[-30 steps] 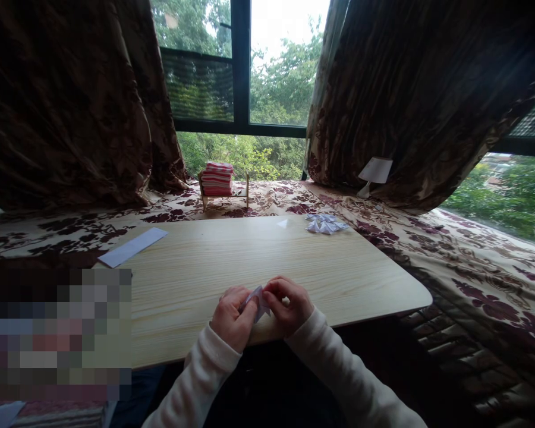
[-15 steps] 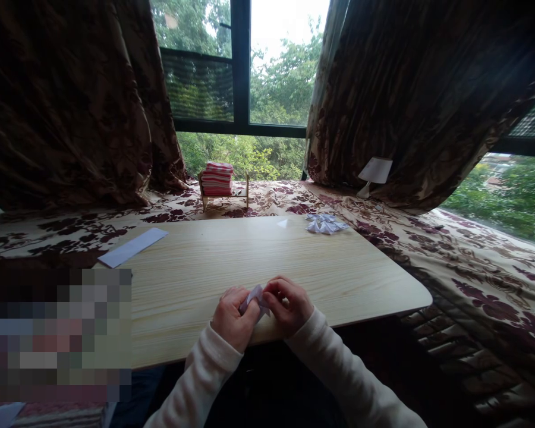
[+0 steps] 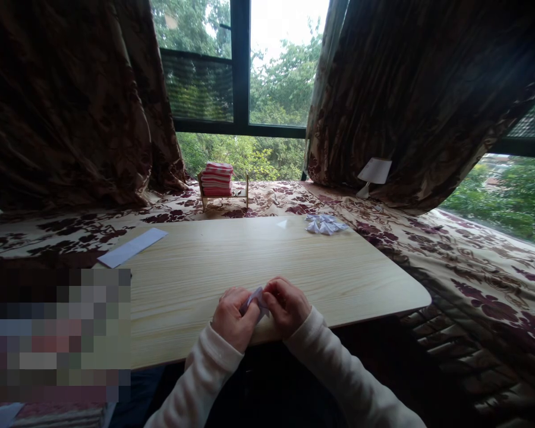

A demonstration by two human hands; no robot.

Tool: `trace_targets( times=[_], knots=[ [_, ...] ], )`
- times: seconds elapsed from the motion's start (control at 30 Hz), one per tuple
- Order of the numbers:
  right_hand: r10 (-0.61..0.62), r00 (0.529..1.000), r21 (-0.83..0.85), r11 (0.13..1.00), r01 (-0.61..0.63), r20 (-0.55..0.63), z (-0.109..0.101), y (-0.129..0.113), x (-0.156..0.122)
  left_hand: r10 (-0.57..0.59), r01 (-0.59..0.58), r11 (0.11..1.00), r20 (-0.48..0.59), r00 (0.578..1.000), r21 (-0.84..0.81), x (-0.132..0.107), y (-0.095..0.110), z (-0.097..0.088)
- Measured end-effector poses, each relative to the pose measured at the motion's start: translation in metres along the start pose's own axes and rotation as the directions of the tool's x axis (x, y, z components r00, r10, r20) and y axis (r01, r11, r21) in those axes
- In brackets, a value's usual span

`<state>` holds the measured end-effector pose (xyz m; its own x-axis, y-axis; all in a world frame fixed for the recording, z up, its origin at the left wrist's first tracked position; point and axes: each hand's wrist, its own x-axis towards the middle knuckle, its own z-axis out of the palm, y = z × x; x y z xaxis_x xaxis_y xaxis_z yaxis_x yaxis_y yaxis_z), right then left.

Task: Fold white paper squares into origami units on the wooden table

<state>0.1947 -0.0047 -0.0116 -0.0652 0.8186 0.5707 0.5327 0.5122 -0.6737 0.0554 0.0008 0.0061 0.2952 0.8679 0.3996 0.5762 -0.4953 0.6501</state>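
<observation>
A small piece of folded white paper point(image 3: 255, 299) is held between my hands above the table's near edge. My left hand point(image 3: 235, 315) grips it from the left, thumb lying across it. From the right, my right hand point(image 3: 287, 304) pinches its edge between thumb and fingertips. Parts of the paper are hidden behind my fingers. Toward the far right of the table lies a cluster of folded white paper pieces point(image 3: 324, 224), with a single small paper triangle point(image 3: 282, 223) to its left.
The pale wooden table point(image 3: 196, 261) carries a stack of white paper strips point(image 3: 132, 247) at its left. Behind it, a small rack with folded striped cloths point(image 3: 217, 179) and a white lamp point(image 3: 374, 171) stand on the flowered cover. Lower left is blurred out.
Both hands stay in almost the same place. The right fingers have shifted very slightly on the paper, and the paper's upper tip sits a little lower.
</observation>
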Motion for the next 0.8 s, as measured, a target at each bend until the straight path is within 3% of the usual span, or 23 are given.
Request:
trace_targets(
  times=[0.33, 0.6, 0.8],
  knots=[
    [0.044, 0.999, 0.031, 0.999, -0.043, -0.021, 0.0024, 0.0006, 0.0015, 0.015, -0.014, 1.0, -0.062, 0.998, 0.026, 0.0007, 0.0018, 0.0036],
    [0.19, 0.982, 0.288, 0.94, -0.185, 0.008, -0.001, 0.0032, 0.0024, -0.102, 0.088, 0.982, -0.075, 0.992, -0.168, -0.001, -0.0019, 0.0044],
    [0.108, 0.993, 0.277, 0.954, -0.119, 0.052, -0.0003, -0.0006, 0.0029, -0.086, 0.067, 0.974, -0.077, 0.993, -0.218, -0.0013, -0.0037, 0.0035]
  ],
)
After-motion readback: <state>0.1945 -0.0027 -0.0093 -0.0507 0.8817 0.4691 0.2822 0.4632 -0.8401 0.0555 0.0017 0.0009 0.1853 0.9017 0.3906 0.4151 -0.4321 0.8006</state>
